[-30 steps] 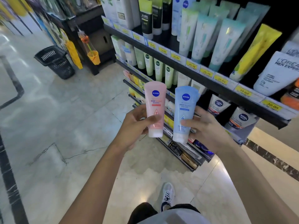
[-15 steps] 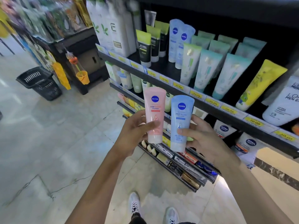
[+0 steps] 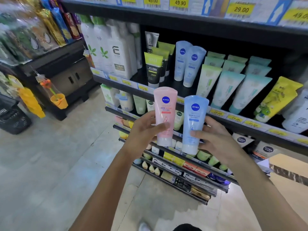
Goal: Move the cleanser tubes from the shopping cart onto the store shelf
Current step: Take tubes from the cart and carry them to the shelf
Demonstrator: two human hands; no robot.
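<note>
Left hand (image 3: 143, 132) gripped the pink cleanser tube (image 3: 165, 115) upright; beside it, the right hand (image 3: 216, 142) gripped the blue cleanser tube (image 3: 193, 124) — both held short of the store shelf (image 3: 183, 90) above the hands. Likely risk: a reaching tube toppling the standing blue tubes (image 3: 188, 64) — or misplacing pink among them.

Black basket (image 3: 11, 117) on floor – orange cup (image 3: 59, 101) hanging nearby.

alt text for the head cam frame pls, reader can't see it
A person's left hand holds a pink cleanser tube and the right hand a blue cleanser tube, both upright, cap down, before a store shelf stocked with tubes, including two matching blue tubes.
</note>
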